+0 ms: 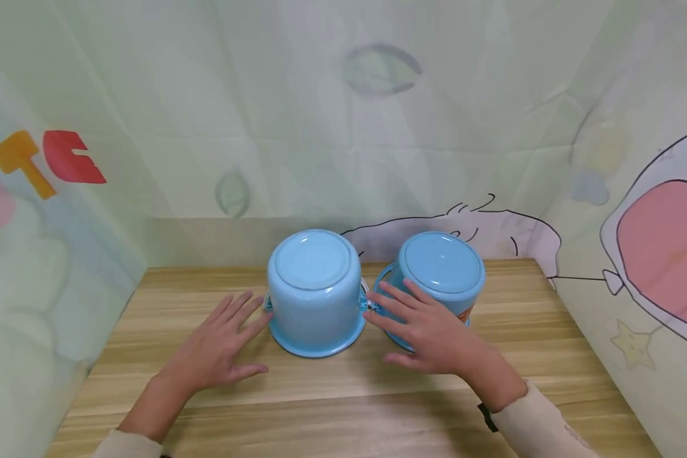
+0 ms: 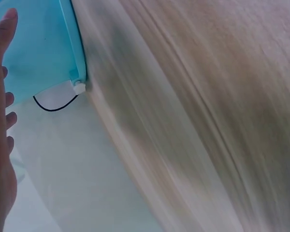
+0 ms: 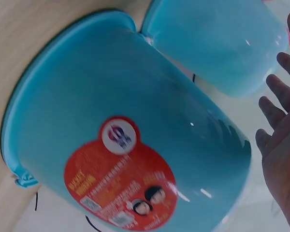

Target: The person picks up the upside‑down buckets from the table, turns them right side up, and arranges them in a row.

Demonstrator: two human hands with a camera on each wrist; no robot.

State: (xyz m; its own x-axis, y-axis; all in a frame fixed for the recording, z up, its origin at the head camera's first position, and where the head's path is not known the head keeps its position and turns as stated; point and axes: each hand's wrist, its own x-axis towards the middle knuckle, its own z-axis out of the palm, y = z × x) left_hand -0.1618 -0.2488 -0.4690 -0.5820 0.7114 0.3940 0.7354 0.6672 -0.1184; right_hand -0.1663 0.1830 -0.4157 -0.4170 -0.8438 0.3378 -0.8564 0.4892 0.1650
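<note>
Two light blue buckets stand upside down, side by side, on the wooden table. The left bucket (image 1: pixel 315 312) has its base facing up, and a handle joint shows at each side of its rim. My left hand (image 1: pixel 220 350) is at its left side, fingers straight and spread, fingertips close to the bucket wall. The right bucket (image 1: pixel 443 261) tilts slightly in the head view; its red label (image 3: pixel 121 179) shows in the right wrist view. In front of it hovers my right hand (image 1: pixel 429 327), fingers extended and spread, overlapping its lower part. Neither hand holds anything.
The wooden table (image 1: pixel 298 420) reaches back to a pale printed curtain (image 1: pixel 298 172). Curtain walls also enclose both sides, with coloured letters (image 1: pixel 71 156) on the left and a pink balloon print (image 1: pixel 670 242) on the right.
</note>
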